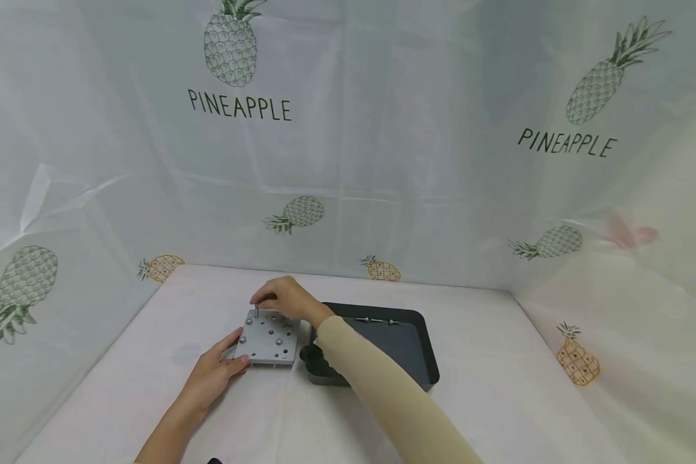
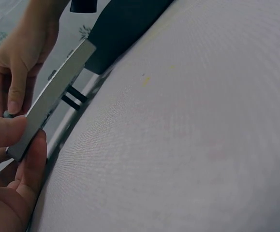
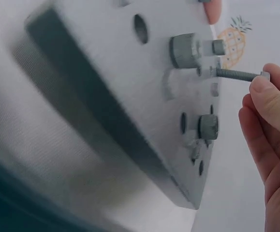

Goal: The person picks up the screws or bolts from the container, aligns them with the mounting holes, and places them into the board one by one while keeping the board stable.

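A grey metal plate [image 1: 256, 341] with several holes lies left of the tray. My left hand [image 1: 209, 377] grips its left edge, thumb on top and fingers beneath in the left wrist view. Above the far left corner, my right hand [image 1: 290, 299] pinches a threaded bolt [image 3: 236, 74] by its head. The bolt's tip meets the plate's face near a hole in the right wrist view; how deep it sits, I cannot tell. Several socket-head screws [image 3: 185, 50] stand in the plate. Two dark pins [image 2: 74, 97] stick out from its underside.
A dark rectangular tray [image 1: 429, 361] stands right of the plate, partly hidden by my right forearm. Slim metal bolts or rods [image 1: 377, 320] lie near its far side. A round black thing [image 1: 310, 356] shows at its left edge. Pineapple-printed curtain [image 1: 383, 161] encloses the white table.
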{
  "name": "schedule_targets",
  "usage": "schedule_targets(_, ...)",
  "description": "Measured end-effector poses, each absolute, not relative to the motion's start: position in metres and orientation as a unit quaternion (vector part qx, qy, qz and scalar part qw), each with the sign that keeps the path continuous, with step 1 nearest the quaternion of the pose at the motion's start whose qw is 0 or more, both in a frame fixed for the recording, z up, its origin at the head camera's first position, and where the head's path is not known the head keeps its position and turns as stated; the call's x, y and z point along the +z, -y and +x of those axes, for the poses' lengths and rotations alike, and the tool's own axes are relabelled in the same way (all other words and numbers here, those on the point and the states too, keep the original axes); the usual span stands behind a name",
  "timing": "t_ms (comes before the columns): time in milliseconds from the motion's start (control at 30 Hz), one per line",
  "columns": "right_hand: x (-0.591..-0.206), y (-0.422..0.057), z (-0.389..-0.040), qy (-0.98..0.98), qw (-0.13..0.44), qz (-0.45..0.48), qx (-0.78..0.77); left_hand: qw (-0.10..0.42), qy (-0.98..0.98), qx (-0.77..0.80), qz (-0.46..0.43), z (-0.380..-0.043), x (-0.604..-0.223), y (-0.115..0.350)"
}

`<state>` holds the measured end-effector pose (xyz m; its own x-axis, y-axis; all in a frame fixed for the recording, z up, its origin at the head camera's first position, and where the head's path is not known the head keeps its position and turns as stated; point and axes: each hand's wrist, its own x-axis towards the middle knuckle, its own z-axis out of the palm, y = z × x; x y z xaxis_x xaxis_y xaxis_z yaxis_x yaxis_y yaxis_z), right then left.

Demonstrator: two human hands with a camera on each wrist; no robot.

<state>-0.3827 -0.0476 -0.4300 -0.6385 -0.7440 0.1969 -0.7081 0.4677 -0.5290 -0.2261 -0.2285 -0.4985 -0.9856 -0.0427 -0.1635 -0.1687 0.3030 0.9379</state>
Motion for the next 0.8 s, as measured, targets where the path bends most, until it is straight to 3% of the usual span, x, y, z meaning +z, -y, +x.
schedule_targets(800, -0.420, 0.037, -0.379, -0.859, 0.047, -0.454, -0.233, 0.065, -0.801, 0.591, -0.069, -0.226, -0.496, 0.227)
